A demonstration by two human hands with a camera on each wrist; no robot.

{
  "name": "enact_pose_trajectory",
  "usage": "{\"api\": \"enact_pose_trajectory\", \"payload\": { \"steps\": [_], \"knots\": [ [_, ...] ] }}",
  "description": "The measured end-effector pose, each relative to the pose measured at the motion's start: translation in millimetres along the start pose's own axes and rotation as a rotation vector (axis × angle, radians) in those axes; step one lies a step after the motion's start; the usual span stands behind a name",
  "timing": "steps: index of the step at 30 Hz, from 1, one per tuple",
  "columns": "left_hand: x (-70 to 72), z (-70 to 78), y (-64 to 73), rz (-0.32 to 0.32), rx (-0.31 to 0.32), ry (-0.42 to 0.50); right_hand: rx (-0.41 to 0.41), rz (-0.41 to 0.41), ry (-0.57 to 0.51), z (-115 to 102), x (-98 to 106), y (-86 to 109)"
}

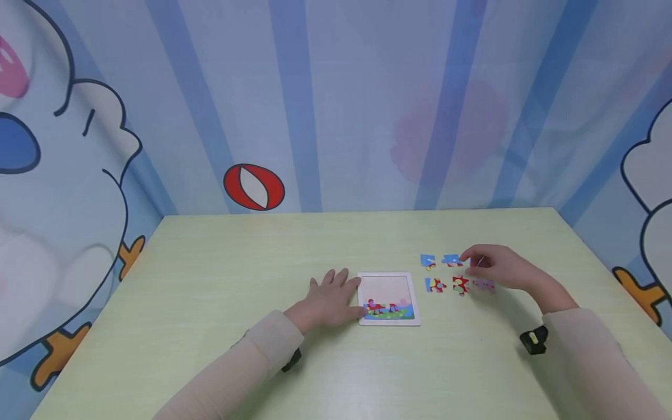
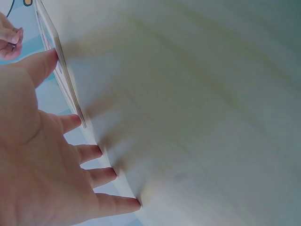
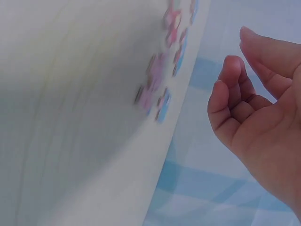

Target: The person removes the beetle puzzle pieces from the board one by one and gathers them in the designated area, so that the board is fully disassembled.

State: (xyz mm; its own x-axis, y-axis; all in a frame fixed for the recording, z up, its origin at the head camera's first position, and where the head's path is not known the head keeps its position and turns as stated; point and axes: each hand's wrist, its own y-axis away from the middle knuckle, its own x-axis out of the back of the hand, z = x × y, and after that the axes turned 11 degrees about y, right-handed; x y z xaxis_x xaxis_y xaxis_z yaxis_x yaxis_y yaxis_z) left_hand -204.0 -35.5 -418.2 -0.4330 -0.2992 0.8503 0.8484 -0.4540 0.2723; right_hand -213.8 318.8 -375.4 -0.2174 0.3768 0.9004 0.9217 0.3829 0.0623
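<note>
A square puzzle tray (image 1: 388, 298) with a white rim lies on the table, its lower part filled with a picture of red figures on green and blue. My left hand (image 1: 329, 300) lies spread at its left side. The thumb and index finger touch the rim, and the other fingertips rest on the tabletop. To the right of the tray are several loose jigsaw pieces, among them a blue one (image 1: 427, 261), a red one (image 1: 460, 284) and a pink one (image 1: 483, 285). Above them hovers my right hand (image 1: 496, 265), fingers bent, thumb and index apart, nothing visible between them.
The pale wooden table (image 1: 220, 262) reaches back to a blue striped curtain (image 1: 346, 105) with cartoon prints. Each wrist carries a small black device, such as the right wrist device (image 1: 534, 340).
</note>
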Motion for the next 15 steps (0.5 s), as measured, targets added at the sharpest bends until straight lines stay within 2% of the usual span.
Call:
{"api": "enact_pose_trajectory", "payload": {
  "steps": [6, 15],
  "knots": [
    [0.0, 0.3, 0.5, 0.0, -0.003, 0.003, 0.035, -0.009, -0.087, -26, -6, -6.6],
    [1.3, 1.0, 1.0, -0.001, -0.003, -0.011, 0.148, -0.03, -0.183, -59, -15, -15.5]
  ]
}}
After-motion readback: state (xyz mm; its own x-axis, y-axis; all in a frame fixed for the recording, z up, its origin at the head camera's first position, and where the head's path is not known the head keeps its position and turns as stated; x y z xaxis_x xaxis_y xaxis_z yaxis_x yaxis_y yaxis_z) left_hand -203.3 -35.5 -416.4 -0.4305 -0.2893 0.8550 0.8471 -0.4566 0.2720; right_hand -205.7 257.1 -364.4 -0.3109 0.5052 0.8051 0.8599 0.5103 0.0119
